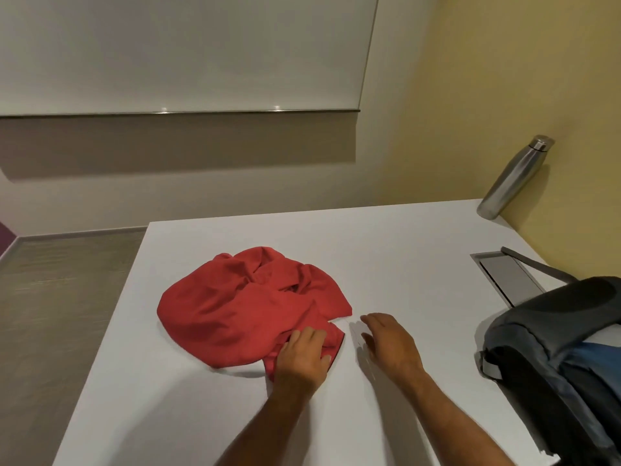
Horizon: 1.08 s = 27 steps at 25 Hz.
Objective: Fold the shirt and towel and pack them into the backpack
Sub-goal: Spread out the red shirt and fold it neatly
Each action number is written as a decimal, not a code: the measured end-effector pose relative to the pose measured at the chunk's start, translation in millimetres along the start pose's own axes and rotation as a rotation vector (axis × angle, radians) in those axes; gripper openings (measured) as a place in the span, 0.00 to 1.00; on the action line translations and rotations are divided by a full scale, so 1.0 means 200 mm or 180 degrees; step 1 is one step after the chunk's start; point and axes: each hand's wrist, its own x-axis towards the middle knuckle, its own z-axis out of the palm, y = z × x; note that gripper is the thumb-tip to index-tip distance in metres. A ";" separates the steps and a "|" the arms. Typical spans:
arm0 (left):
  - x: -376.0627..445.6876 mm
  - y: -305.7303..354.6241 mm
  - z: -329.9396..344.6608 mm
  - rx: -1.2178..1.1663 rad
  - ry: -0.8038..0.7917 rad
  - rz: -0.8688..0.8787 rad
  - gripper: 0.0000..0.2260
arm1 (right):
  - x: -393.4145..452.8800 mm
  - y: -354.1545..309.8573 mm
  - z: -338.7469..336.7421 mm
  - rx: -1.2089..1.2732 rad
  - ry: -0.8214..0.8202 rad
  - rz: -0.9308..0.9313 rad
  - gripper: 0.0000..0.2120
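- The red shirt (248, 304) lies crumpled in a heap on the white tabletop (386, 250), unfolded
- The left hand (302, 356) rests on the shirt's near edge, its fingers curled into the cloth and its grip gathering a bunch of fabric
- The right hand (389, 341) hovers just right of the shirt over bare tabletop, palm down, fingers spread and relaxed, its grip slack and holding nothing; whether its fingertips touch the surface cannot be told
- The backpack (564, 358), dark grey with blue panels, sits well right of the shirt at the tabletop's right edge
- A steel bottle (514, 178) stands far right and behind the shirt, by the yellow wall (504, 79)
- A metal hatch (510, 277) is set in the tabletop between bottle and backpack, right of the shirt
- A towel is not identifiable in this view
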 end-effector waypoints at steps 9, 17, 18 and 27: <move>0.08 0.01 0.20 0.0489 -0.0595 -0.0021 0.24 | 0.34 0.02 0.16 -0.0063 -0.0327 -0.0807 0.12; 0.09 -0.07 0.20 0.0895 -0.0914 0.0577 0.15 | 0.40 -0.02 0.23 -0.0904 -0.0778 -0.1261 0.10; 0.07 -0.09 0.18 0.1008 -0.0950 0.0699 0.13 | 0.40 0.00 0.23 -0.0962 -0.0719 -0.1283 0.11; -0.21 -0.49 -0.09 0.1955 -0.0723 0.1499 0.08 | 0.21 0.34 0.00 -0.1306 -0.0753 -0.0854 0.16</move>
